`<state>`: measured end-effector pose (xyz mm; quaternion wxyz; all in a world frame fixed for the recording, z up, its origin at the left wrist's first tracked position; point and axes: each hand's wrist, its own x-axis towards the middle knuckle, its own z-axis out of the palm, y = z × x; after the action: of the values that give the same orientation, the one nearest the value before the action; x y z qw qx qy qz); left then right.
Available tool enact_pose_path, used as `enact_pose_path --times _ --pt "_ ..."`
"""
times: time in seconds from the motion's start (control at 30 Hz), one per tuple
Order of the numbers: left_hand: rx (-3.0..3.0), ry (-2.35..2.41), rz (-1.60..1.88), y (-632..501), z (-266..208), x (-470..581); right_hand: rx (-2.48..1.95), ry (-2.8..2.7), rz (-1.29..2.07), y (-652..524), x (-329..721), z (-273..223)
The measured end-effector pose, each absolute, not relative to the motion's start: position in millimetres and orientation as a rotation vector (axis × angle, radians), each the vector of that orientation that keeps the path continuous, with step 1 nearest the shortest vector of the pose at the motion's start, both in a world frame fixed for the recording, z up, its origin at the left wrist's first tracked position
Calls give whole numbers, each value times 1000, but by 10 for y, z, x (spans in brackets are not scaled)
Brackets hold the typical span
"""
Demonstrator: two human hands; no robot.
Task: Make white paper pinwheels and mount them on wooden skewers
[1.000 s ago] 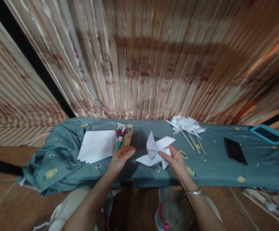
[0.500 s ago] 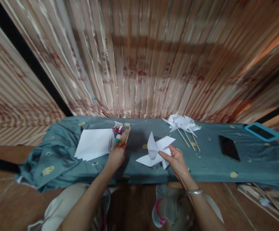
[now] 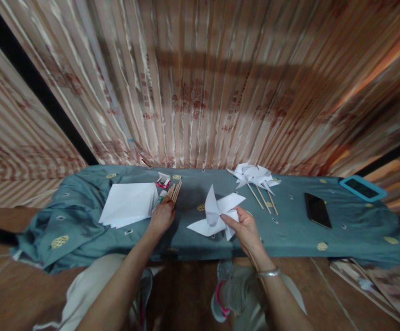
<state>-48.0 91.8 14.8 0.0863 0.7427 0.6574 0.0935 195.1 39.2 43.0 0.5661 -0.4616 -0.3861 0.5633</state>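
Note:
My right hand point(image 3: 243, 226) pinches a white paper pinwheel point(image 3: 214, 216) by its centre and right side, with a small dark pin head at the middle of the blades. My left hand point(image 3: 163, 215) reaches to a bundle of thin wooden sticks point(image 3: 175, 191) lying on the cloth. Its fingers are closed over their near ends, and the fingertips are partly hidden. Beside that hand lies a glue stick point(image 3: 162, 196) with a green-and-white body. Just behind sits a small open red-and-white box point(image 3: 163, 180) with dark bits inside.
A stack of white paper sheets point(image 3: 127, 204) lies at the left. Several pinwheels on sticks point(image 3: 255, 174) are piled at the back right. Farther right lie a black phone point(image 3: 317, 210) and a blue-framed tablet point(image 3: 363, 188). A green cloth point(image 3: 93, 243) covers the bench before a curtain point(image 3: 193, 82).
The whole view has shifted slightly, so things appear a little farther left. My left hand has moved slightly forward over the sticks. My right hand still holds the pinwheel.

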Motion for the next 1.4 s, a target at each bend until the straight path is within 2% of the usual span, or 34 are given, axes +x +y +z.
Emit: enact_pose_path --times 0.5,0.83,1.0,1.07,1.2,1.4 --pt "2161 1959 294 841 165 -406 -1078 -873 1273 316 2011 584" --pt "2227 1827 154 359 261 -467 -1032 -863 1243 349 2041 589" --pt "2249 1697 452 484 171 -252 -1035 -858 1251 356 2002 586" --pt "2128 1504 607 561 75 -108 -1034 -854 1267 361 1973 585" --pt "2003 1406 694 687 -38 64 -1039 -854 1286 372 1934 590" --pt "1720 1286 887 762 280 -20 -1044 -1049 1250 244 1888 695"
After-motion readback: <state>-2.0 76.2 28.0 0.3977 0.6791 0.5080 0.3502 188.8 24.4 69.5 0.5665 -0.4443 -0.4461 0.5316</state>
